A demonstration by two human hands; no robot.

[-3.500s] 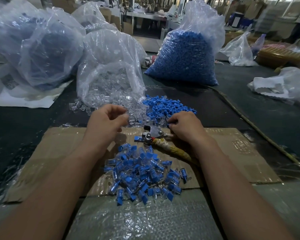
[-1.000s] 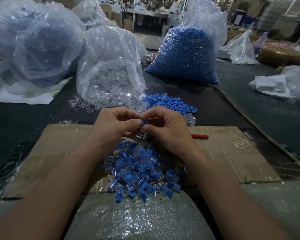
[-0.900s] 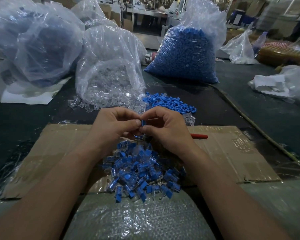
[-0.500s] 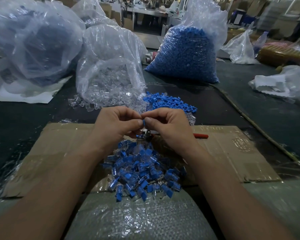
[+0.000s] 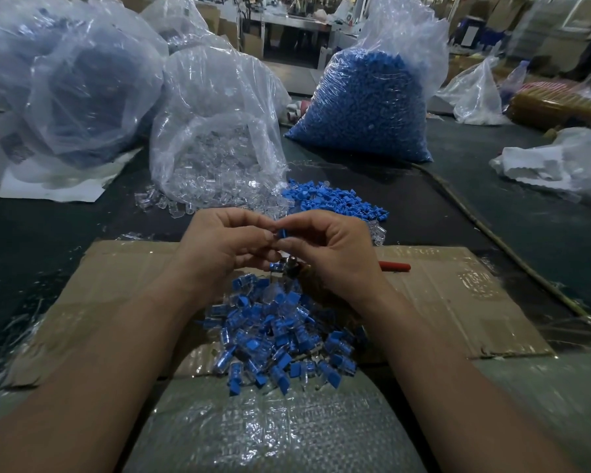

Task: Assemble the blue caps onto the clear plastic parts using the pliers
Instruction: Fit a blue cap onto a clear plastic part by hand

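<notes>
— Pinching one blue cap (image 5: 282, 232) with the right hand (image 5: 331, 257), thumb and forefinger closed on it, up over the cardboard (image 5: 116, 278).

— And the left hand (image 5: 226, 247)?

— Curled as well, fingertips pressed to the same cap from the other side. Cannot tell about any clear part inside that grip.

— And the pliers (image 5: 394, 266)?

— Lying on the cardboard under the right hand and mostly hidden by it. Only a red handle tip poking out to the right, plus a bit of metal head below the knuckles.

— Anything else close by?

— Heap of capped pieces (image 5: 277, 332) between the two forearms, spilling off the cardboard onto bubble wrap (image 5: 270, 431). Beyond the fingers, loose blue caps (image 5: 335, 199) on the dark counter (image 5: 48, 227), touching an open bag of clear parts (image 5: 215, 158). Farther back, a full bag of blue caps (image 5: 365, 107). Far left, a big cloudy bag (image 5: 72, 80); off to the right, a crumpled white bag (image 5: 556, 162).
</notes>
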